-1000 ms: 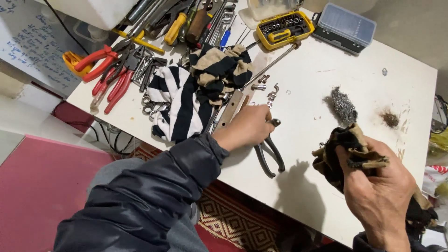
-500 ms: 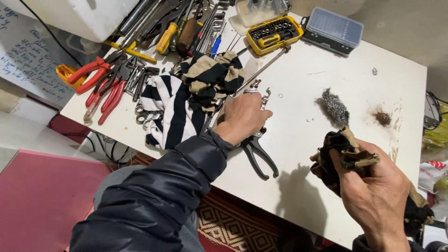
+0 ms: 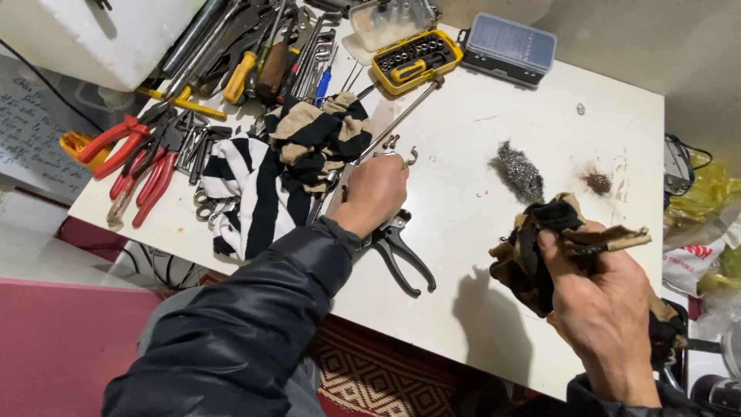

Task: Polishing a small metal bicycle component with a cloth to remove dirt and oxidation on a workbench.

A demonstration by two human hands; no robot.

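The dark-handled pliers [image 3: 397,251] lie flat on the white table [image 3: 540,123], handles splayed toward the person, just right of the striped cloth [image 3: 262,174]. The left hand [image 3: 374,193] covers their head end, fingers curled down over it in what looks like a closing grasp; half a second ago the hand sat in much the same spot, and 1 second ago it was already on the tool, so the change is small: the hand has settled lower on the joint and the tool has not yet left the table. The right hand [image 3: 610,309] keeps its fingers clenched around a crumpled dark-and-tan rag [image 3: 540,247], held above the table edge as before. Beyond lie a wad of steel wool [image 3: 517,171] and a small rusty heap of debris [image 3: 596,182], both well apart from either hand. At the table's far end sit red-handled pliers [image 3: 139,166] and a yellow bit case [image 3: 417,60].
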